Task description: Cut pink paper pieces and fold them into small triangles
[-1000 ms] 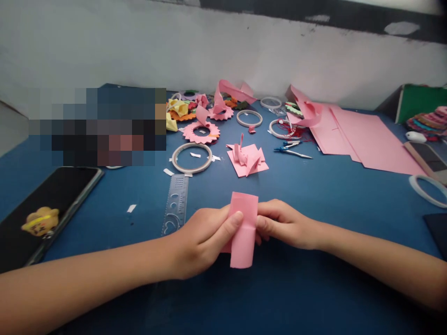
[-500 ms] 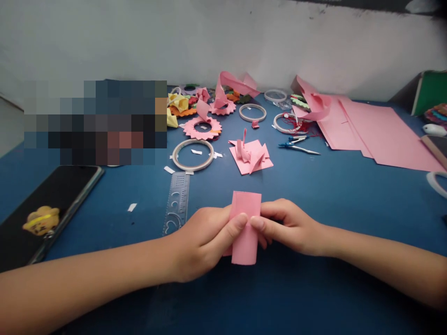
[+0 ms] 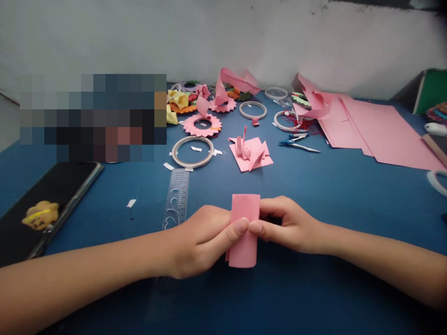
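Observation:
A folded strip of pink paper [image 3: 243, 251] is held upright between my two hands, just above the blue table. My left hand [image 3: 204, 242] grips its left side, thumb pressed flat on the near face. From the right, my right hand [image 3: 288, 225] pinches the paper, its thumb tip almost meeting the left thumb at the middle. The fingers behind the paper are mostly hidden. Beyond the hands lie folded pink paper pieces [image 3: 250, 153]. A clear plastic ruler [image 3: 176, 197] lies partly under my left forearm.
Tape rolls [image 3: 193, 152], a compass [image 3: 299, 144] and pink scalloped paper rings [image 3: 188, 126] lie farther back. Large pink sheets [image 3: 387, 130] spread at the right. A black phone [image 3: 66, 195] with a yellow plush charm [image 3: 41, 215] is at the left. A pixelated patch covers the left rear.
The pink paper has turned slightly and sits a little lower between my thumbs. My right fingers behind it have drawn up out of sight. The view has shifted slightly.

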{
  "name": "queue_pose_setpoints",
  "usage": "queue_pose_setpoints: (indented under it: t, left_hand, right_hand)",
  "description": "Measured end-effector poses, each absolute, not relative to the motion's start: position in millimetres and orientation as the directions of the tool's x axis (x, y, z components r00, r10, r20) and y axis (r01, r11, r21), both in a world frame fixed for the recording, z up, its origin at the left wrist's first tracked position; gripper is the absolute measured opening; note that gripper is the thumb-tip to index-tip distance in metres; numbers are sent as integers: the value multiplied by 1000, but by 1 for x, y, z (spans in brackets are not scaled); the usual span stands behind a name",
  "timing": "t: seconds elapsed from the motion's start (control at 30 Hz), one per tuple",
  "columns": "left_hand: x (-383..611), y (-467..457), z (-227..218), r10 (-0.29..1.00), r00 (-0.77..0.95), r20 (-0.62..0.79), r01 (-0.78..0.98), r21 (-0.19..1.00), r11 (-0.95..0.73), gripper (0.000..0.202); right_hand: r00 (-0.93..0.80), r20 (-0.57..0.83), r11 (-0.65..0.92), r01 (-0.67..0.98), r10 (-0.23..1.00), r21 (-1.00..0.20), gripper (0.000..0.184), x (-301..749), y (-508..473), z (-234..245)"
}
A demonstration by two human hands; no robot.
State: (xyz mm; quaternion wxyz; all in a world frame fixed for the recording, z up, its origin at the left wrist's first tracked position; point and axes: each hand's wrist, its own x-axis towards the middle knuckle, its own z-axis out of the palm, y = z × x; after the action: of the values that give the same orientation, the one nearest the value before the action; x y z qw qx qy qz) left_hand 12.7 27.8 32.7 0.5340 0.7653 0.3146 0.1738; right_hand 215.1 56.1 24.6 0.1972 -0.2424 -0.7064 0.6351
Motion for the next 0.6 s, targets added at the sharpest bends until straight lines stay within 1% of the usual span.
queue_pose_setpoints:
  t: [0.17,0.27,0.37,0.43,0.5,0.6]
  left_hand:
    - [13,29,31,671,740,-50,341,887,-310,44]
    - [15,29,30,703,710,-33,322,904,-282,39]
    - [16,28,28,802,598,-3,239,955,-175,25]
    - [17,27,27,871,491,10,207,970,-128,21]
    - [18,26,25,906,422,30,225,965,-137,24]
    - [19,25,23,914,398,77,281,938,-202,26]
  right_hand:
    - [-794,-14,98,93,607,-991,18,216,54,25]
    - [-788,-31,105,120,615,-987,22,215,54,25]
    - [-758,-32,98,125,651,-987,30,215,54,25]
    - [-726,-35,73,117,687,-990,34,214,54,25]
    - [-702,-38,56,110,711,-992,34,214,54,24]
    - [-689,-38,60,118,724,-991,32,214,53,23]
